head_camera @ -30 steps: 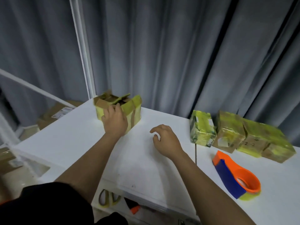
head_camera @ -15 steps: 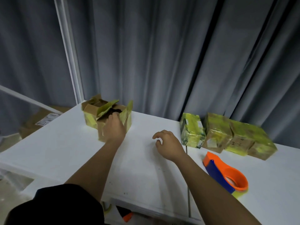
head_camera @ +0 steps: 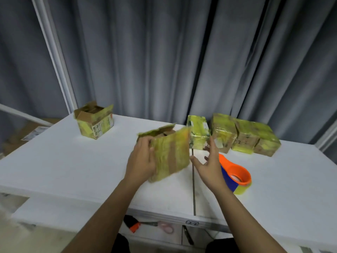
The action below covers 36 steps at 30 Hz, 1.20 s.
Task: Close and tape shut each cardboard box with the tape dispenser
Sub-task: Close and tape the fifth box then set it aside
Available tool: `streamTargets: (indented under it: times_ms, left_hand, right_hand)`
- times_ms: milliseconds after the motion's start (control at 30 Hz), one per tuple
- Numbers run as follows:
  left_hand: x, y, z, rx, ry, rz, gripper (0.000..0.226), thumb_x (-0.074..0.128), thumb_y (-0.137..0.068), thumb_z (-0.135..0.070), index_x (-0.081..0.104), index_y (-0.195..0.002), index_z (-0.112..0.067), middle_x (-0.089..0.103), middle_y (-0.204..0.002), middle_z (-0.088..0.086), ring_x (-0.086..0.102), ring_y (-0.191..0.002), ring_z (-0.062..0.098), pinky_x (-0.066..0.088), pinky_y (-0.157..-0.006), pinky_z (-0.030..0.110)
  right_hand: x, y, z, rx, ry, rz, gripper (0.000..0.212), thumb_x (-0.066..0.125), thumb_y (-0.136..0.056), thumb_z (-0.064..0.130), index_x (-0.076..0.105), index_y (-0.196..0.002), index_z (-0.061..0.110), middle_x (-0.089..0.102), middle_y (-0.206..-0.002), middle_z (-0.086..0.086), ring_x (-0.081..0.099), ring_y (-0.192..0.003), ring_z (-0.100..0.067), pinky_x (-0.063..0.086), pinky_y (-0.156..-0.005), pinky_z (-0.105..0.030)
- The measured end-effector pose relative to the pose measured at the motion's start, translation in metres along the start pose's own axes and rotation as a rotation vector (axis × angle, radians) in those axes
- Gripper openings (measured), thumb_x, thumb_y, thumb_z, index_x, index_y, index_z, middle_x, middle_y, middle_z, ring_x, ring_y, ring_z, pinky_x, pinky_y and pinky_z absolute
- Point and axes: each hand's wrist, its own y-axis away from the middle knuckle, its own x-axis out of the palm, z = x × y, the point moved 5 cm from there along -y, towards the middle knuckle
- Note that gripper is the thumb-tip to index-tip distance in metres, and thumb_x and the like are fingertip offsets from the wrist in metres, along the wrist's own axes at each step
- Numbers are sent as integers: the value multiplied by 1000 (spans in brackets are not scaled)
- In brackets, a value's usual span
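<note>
Left hand: the left hand [head_camera: 141,161] grips the held box [head_camera: 168,154] by its left side, thumb on the near face, the other fingers hidden behind the box.
Right hand: the right hand [head_camera: 207,164] is spread with straight fingers just beside the box's right edge, holding nothing; whether a fingertip touches the cardboard cannot be told.
Held box: a small cardboard box striped with yellow-green tape, motion-blurred, tilted, top flaps standing apart, above the middle of the white table [head_camera: 63,161]. No writing legible on it.
Open box: a second open box [head_camera: 94,122] sits at the far left of the table, flaps up, well apart from the hands. White label on its near corner carries handwritten marks that look like "4-2"; the smaller print is unreadable.
Taped boxes: a row of taped boxes [head_camera: 244,136] lies along the far right of the table, wrapped in yellow-green tape and touching one another. One brown face reads "2-2" by hand; the leftmost has small print, too fine to read.
Tape dispenser: the tape dispenser [head_camera: 235,175], orange ring with a blue body and a yellow-green tape roll, rests on the table just right of the right wrist, untouched.
Table edge: a small tag [head_camera: 193,223] on the near front rail reads roughly "2-2".
Below table: scissors [head_camera: 160,225] with pink handles beside a black and orange tool [head_camera: 132,223].
Backdrop: grey curtain [head_camera: 164,61].
</note>
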Motion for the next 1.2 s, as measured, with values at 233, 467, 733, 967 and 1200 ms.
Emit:
streamTargets:
  times_ms: [233, 467, 733, 967, 1200]
  left_hand:
    - [14, 12, -9, 32, 162, 161, 14, 47, -84, -21, 43, -94, -31, 54, -93, -11, 54, -83, 12, 49, -72, 42]
    - [26, 5, -10, 50, -47, 281, 23, 45, -89, -56, 40, -89, -33, 56, -81, -6, 53, -76, 8, 44, -62, 31]
    - [40, -4, -8, -42, -55, -12, 35, 62, -88, -27, 46, -118, -18, 36, -115, -5, 58, -71, 21, 50, -64, 36]
    - [61, -17, -28, 170, -462, 19, 65, 52, -71, -15, 47, -136, -18, 36, -148, 13, 28, -137, 30, 20, -107, 51]
    - [98, -15, -18, 189, -555, 352, 77, -9, -82, -58, 24, -148, -37, 24, -155, -11, 17, -145, 9, -5, -117, 34]
  right_hand:
    - [-9, 12, -31, 9, -75, 102, 49, 83, -68, 42, 66, -110, 24, 55, -126, 9, 50, -122, -8, 42, -104, -35]
    - [-25, 3, -27, -149, 64, 110, 14, 63, -85, 51, 69, -88, 39, 63, -102, 17, 55, -110, -12, 43, -97, -31]
    - [-23, -5, -23, -132, -37, -24, 75, 65, -89, 10, 26, -143, 44, 37, -139, 14, 39, -128, -8, 35, -101, -22]
    - [-17, -15, -28, -283, 340, 122, 45, 36, -87, 35, 65, -117, 16, 51, -116, 8, 44, -118, -13, 34, -98, -25]
    - [-30, -19, -37, -100, 259, -38, 36, 41, -97, 25, 56, -128, 14, 48, -131, 0, 42, -124, -16, 31, -102, -23]
